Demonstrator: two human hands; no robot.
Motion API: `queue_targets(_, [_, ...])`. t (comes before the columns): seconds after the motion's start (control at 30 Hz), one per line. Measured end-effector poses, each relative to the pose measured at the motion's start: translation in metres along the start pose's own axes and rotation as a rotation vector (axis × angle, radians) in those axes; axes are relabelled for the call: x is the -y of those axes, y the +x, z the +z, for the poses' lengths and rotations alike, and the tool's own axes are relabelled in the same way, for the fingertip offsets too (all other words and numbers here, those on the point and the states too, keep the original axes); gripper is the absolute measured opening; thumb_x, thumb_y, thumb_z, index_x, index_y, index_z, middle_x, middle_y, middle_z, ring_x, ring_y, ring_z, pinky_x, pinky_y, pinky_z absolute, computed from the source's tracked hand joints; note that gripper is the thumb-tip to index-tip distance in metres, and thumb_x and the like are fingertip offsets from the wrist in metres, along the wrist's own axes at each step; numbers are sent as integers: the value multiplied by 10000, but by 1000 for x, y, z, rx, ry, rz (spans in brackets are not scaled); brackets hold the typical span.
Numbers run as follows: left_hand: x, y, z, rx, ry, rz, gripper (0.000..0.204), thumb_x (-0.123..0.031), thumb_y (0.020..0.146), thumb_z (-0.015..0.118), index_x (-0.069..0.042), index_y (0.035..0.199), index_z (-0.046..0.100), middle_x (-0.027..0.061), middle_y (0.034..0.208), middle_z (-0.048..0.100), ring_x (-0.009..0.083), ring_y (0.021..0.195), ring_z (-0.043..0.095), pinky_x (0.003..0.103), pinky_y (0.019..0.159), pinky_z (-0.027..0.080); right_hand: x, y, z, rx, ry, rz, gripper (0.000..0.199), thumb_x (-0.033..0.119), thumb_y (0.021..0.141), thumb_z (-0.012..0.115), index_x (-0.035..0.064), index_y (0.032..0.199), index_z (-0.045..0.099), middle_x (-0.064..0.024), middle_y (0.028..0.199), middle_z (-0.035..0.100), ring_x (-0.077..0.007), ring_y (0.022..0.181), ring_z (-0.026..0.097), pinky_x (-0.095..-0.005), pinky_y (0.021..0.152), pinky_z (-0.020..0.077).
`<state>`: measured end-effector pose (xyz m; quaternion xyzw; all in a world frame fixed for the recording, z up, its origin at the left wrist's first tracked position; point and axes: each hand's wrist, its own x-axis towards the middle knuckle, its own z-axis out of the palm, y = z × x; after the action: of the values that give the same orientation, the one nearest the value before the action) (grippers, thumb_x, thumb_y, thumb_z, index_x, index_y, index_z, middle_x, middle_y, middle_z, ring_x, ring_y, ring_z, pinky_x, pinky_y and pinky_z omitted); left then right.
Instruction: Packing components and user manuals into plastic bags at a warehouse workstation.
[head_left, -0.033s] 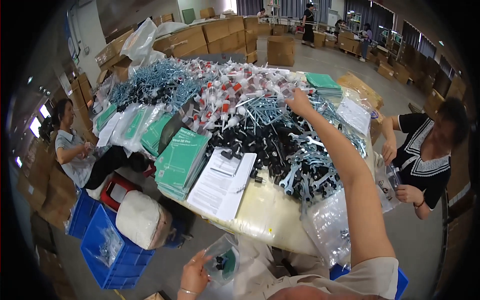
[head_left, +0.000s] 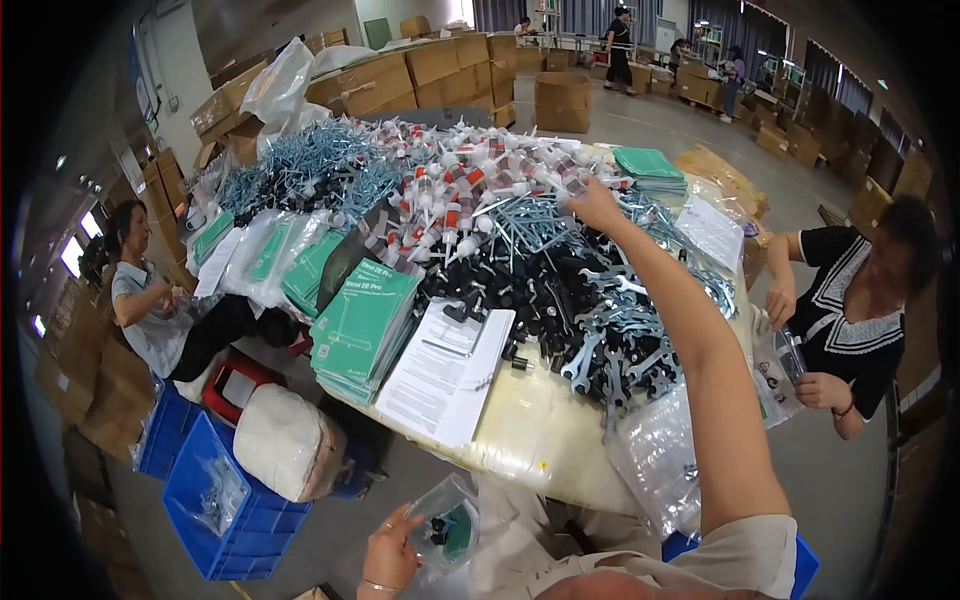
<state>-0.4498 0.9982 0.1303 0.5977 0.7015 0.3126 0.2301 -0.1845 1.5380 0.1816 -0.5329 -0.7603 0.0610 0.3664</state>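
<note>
My left hand (head_left: 390, 550) pinches the rim of a clear plastic bag (head_left: 432, 497) below the table's front edge. Inside the bag are a green booklet (head_left: 458, 530) and small black parts. Far across the table, my right hand (head_left: 597, 205) reaches into the heap, its fingers bent down where small white-and-red bottles (head_left: 470, 190) meet long silver bolts (head_left: 530, 222). What those fingertips grip, if anything, is hidden. Black knob-like parts (head_left: 500, 285) and open-ended wrenches (head_left: 615, 330) lie in piles nearer me, left of and beneath my right arm.
Green booklets (head_left: 365, 315) and printed sheets (head_left: 435, 385) are stacked at the table's front left. Clear bags (head_left: 650, 450) lie at the front right. Blue crates (head_left: 235, 510) stand on the floor at left. One person sits at left; another at right handles a bag (head_left: 775, 365).
My right hand has shifted very slightly left at the heap. My left hand keeps the bag in nearly the same place. The person at right has moved their bag a little.
</note>
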Motion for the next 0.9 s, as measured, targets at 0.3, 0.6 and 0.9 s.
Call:
queue_targets(0.3, [27, 9, 5, -21, 45, -91, 406, 130, 666, 414, -5, 977, 638, 202, 1145, 564, 289, 748, 647, 321, 599, 531, 22, 24, -1, 294, -276, 207, 843, 424, 596, 726, -4, 1235, 381, -257, 1255, 436, -379, 1114, 487, -436, 928, 416])
queue_targets(0.6, [23, -1, 2, 61, 33, -271, 415, 122, 659, 438, 8, 1025, 598, 211, 1152, 550, 340, 799, 628, 363, 646, 536, 28, 0, 8, 156, -161, 134, 628, 244, 648, 686, 14, 1157, 400, -236, 1001, 596, -379, 949, 579, -442, 823, 458])
queue_targets(0.9, [1, -12, -5, -47, 74, -93, 589, 134, 643, 450, 21, 1221, 423, 218, 1289, 432, 396, 1121, 464, 393, 914, 419, 78, -62, -63, 121, 1341, 203, 347, 105, 753, 618, -85, 1030, 531, -187, 871, 621, -203, 696, 638, -303, 641, 542])
